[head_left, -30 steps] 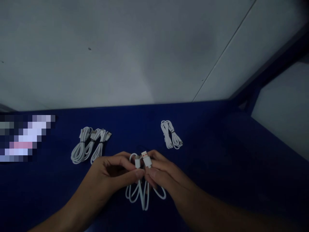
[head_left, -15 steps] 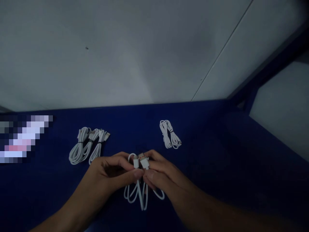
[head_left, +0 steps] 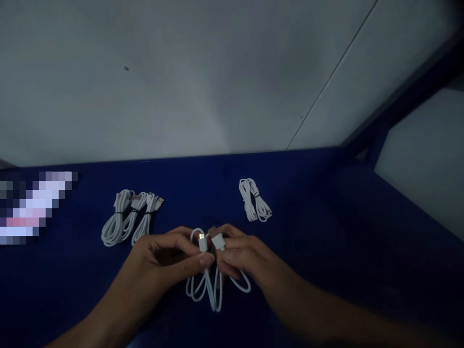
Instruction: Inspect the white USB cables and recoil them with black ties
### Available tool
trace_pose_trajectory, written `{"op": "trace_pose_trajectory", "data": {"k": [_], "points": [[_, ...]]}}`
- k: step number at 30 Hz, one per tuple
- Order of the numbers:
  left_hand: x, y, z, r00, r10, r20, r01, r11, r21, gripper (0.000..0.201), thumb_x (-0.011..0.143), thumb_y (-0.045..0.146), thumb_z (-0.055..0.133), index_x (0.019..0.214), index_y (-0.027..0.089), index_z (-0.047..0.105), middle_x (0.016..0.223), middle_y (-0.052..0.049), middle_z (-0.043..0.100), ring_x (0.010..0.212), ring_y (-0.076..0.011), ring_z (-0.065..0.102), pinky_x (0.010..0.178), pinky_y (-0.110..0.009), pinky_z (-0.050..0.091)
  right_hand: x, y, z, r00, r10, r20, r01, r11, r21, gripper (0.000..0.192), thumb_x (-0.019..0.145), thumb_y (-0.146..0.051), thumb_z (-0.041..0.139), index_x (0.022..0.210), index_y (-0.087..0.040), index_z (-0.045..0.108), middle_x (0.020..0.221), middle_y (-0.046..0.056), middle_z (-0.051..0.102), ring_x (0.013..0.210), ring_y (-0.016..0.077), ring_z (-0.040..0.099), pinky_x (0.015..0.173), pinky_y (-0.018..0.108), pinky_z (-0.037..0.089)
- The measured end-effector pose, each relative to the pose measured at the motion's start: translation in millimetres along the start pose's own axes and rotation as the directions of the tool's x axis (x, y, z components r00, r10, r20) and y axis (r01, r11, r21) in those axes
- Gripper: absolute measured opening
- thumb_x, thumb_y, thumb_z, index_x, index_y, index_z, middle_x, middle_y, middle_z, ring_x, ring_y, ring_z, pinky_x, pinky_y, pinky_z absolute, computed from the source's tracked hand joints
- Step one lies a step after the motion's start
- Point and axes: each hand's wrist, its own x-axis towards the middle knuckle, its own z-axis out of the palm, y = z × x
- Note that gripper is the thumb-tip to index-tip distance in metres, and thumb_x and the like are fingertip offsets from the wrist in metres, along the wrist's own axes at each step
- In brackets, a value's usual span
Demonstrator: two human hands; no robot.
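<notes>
One white cable [head_left: 210, 292], loosely looped, bright-tipped plug [head_left: 203, 244], pinched by left hand [head_left: 170, 256] and right hand [head_left: 246, 253]

Bench [head_left: 203, 193], mine, blue. Lying on it, to my left: three bundles of white cable [head_left: 130, 220], coiled, dark-tied, close together; farther left, one pixelated item [head_left: 47, 203], unidentifiable. To my right, well apart: coiled white cords [head_left: 259, 206], dark-tied.

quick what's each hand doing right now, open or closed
Left hand: closed, pinching the smaller white plug.
Right hand: closed, holding the larger white plug.
</notes>
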Motion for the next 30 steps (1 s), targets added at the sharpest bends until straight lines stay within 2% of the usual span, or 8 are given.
{"op": "trace_pose_trajectory", "data": {"k": [3,9,15,19,24,27,30], "points": [[0.2,-1.2,-1.0,1.0,-0.002,-0.005,0.002,1.0,-0.006,0.012,0.095,0.021,0.089,0.084,0.026,0.09,0.105,-0.002,0.077,0.092,-0.0163,0.075,0.09,-0.029,0.06,0.8,0.3,0.3,1.0,-0.004,-0.002,0.004,0.999,0.033,0.03,0.109,-0.03,0.049,0.08,-0.023,0.048,0.107,0.001,0.054,0.104,0.022,0.051,0.101,0.041,0.041],[-0.9,-1.6,-0.9,1.0,0.012,0.016,-0.012,0.999,-0.032,0.014,0.097,0.019,0.087,0.085,0.025,0.09,0.101,0.0,0.074,0.097,-0.0164,0.076,0.092,-0.027,0.059,0.4,1.8,1.2,0.999,0.033,-0.003,-0.033,0.999,0.022,0.029,0.109,-0.031,0.05,0.081,-0.024,0.047,0.106,0.001,0.052,0.104,0.0225,0.049,0.098,0.041,0.041],[-0.9,-1.5,-2.2,1.0,-0.002,-0.004,0.001,1.0,-0.025,0.014,0.097,0.019,0.087,0.086,0.026,0.09,0.104,-0.001,0.076,0.097,-0.0173,0.076,0.093,-0.028,0.059,-1.5,3.7,1.5,1.0,0.0,0.016,-0.001,1.0,0.015,0.034,0.112,-0.038,0.053,0.081,-0.023,0.054,0.112,0.001,0.054,0.102,0.0215,0.05,0.092,0.039,0.043],[-1.1,0.3,-2.2,1.0,-0.001,0.008,0.002,1.0,-0.028,0.013,0.097,0.021,0.087,0.085,0.026,0.09,0.103,-0.001,0.077,0.099,-0.0181,0.076,0.095,-0.029,0.059,-0.9,5.5,1.7,0.999,-0.034,0.004,0.034,0.999,0.002,0.037,0.112,-0.038,0.053,0.078,-0.023,0.052,0.109,0.001,0.054,0.102,0.0212,0.052,0.093,0.038,0.044],[-4.4,10.5,2.0,1.0,-0.022,-0.015,0.021,0.999,-0.028,0.013,0.094,0.025,0.09,0.082,0.024,0.087,0.099,-0.002,0.076,0.099,-0.0203,0.075,0.094,-0.031,0.058,1.4,4.8,4.3,0.998,-0.068,-0.008,0.068,0.998,0.02,0.038,0.111,-0.037,0.055,0.076,-0.023,0.052,0.11,0.002,0.056,0.112,0.0237,0.056,0.099,0.039,0.046],[-8.1,13.1,4.1,1.0,-0.007,-0.025,0.006,1.0,-0.022,0.018,0.099,0.031,0.086,0.083,0.022,0.084,0.1,-0.004,0.077,0.098,-0.0213,0.075,0.093,-0.031,0.058,0.7,2.2,6.0,0.993,-0.111,-0.045,0.111,0.994,0.006,0.038,0.109,-0.038,0.057,0.073,-0.024,0.054,0.108,0.003,0.058,0.109,0.0244,0.059,0.103,0.041,0.048],[-12.1,10.8,4.2,0.997,-0.035,-0.075,0.029,0.996,-0.079,0.017,0.106,0.036,0.077,0.096,0.024,0.085,0.107,-0.007,0.084,0.099,-0.0232,0.078,0.096,-0.034,0.06,-1.2,0.7,6.6,0.988,-0.129,-0.088,0.129,0.992,-0.002,0.039,0.108,-0.045,0.06,0.075,-0.026,0.063,0.106,0.005,0.062,0.105,0.0258,0.061,0.106,0.045,0.051]]}}
